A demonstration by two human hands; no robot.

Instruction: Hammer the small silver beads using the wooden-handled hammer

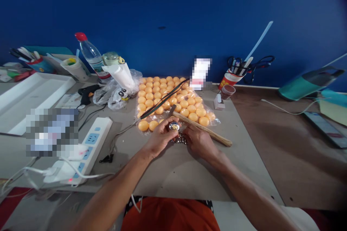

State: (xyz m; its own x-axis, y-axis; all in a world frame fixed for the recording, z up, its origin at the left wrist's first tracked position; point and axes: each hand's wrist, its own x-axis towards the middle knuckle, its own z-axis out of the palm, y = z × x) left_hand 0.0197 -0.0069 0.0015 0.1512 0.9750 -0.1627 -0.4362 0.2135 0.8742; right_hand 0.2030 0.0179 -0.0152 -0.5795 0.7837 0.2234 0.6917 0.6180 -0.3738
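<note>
My left hand (163, 135) is closed around a small round thing with a shiny, silvery surface (174, 126), with a pale patch on the side facing me. Beside it, my right hand (199, 140) has its fingers drawn together at a little pile of shiny metallic pieces (181, 139); whether a piece is between the fingertips is hidden. Just beyond both hands lies a hammer with a wooden handle (214, 134), its dark head partly over the orange balls. Rows of orange balls (164, 95) rest in clear plastic behind the hands.
To the left are a white power strip (99, 130), a black glue gun (88, 92), a crumpled plastic bag (108, 97), a bottle (92, 54) and a white tray (58, 83). A dark strap (162, 100) crosses the balls. At right stand a pen cup (230, 77) and small box (219, 103).
</note>
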